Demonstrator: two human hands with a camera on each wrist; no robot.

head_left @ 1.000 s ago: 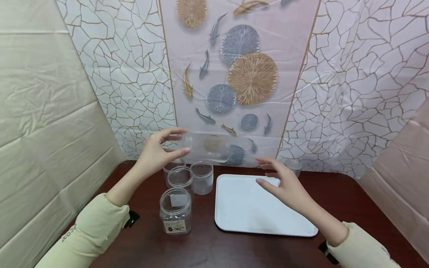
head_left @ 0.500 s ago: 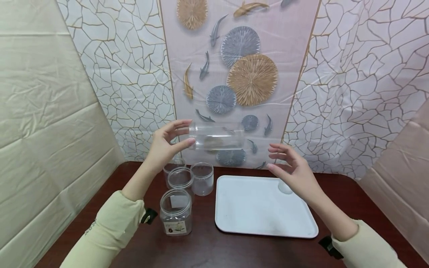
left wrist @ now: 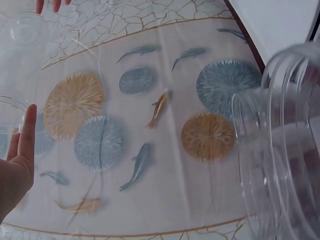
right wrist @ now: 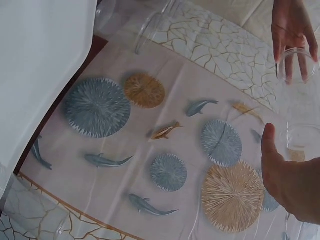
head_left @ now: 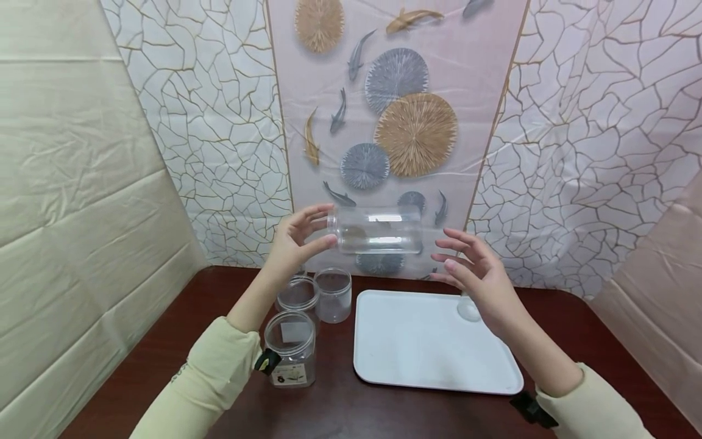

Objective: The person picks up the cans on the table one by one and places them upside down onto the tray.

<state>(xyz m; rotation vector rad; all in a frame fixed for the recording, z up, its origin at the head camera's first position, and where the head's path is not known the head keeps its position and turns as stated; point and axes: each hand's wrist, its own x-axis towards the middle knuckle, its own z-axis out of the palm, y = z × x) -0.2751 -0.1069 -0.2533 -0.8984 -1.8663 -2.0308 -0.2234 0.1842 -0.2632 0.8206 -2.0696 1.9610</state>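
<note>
Dark-red tabletop (head_left: 384, 421), white rectangular tray (head_left: 417, 347) holding one half-hidden clear container (head_left: 468, 310), three-plus clear plastic jars (head_left: 290, 341) lower left; left hand (head_left: 293, 241) pinches one clear cylindrical jar (head_left: 378, 230), right hand (head_left: 479, 274) spread.

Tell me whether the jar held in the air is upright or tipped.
The jar is tipped on its side: it lies nearly level, its rimmed end in the left hand, its base facing the right hand.

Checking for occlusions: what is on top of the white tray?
In the head view, a clear container appears to rest on the far right corner of the white tray. The right hand hides much of it and part of the tray's right edge; anything there is covered.
</note>
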